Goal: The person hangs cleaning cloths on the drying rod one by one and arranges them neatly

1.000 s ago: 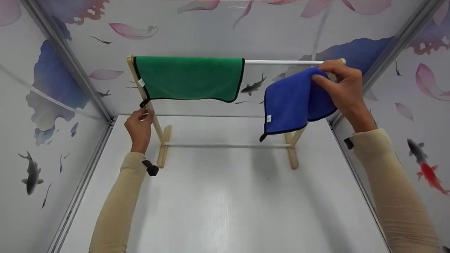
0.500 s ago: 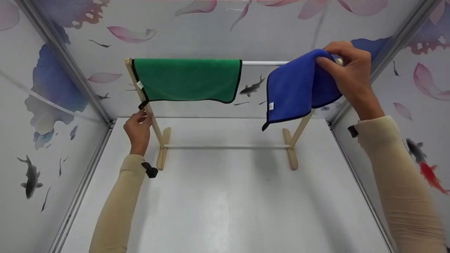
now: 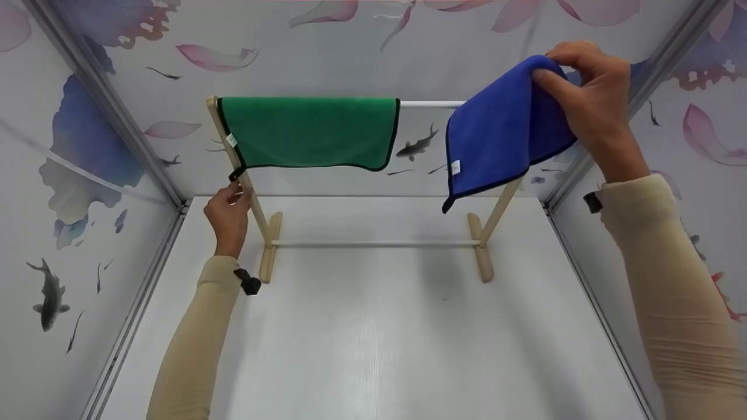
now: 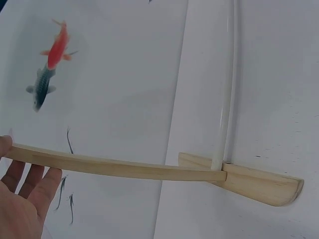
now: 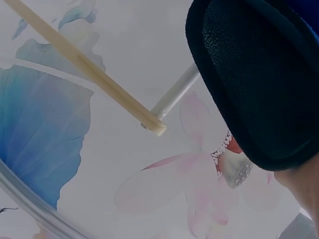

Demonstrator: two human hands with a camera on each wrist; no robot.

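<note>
A wooden towel rack stands on the white table, with a white top rail (image 3: 432, 105). Over the rail's left part hangs a green cloth (image 3: 309, 133) with black edging. My left hand (image 3: 226, 219) holds the rack's left post (image 4: 114, 167) below the cloth's loop; in the left wrist view its thumb lies above the post and its fingers below. With thumb and fingers, my right hand (image 3: 601, 108) pinches the folded top of a blue cloth (image 3: 490, 137) near the rail's right end. This cloth covers that end in the head view. The right wrist view shows it dark and close, apart from the right post (image 5: 99, 77).
Low between the rack's wooden feet (image 3: 482, 256) runs a white crossbar (image 3: 373, 243). Patterned panels (image 3: 76, 245) with metal frame strips (image 3: 143, 131) enclose the table (image 3: 362, 344) at the left, right and back.
My right hand has raised the blue cloth and shifted slightly right, from below rail height to where its top is above the rail. My left hand keeps its hold on the post.
</note>
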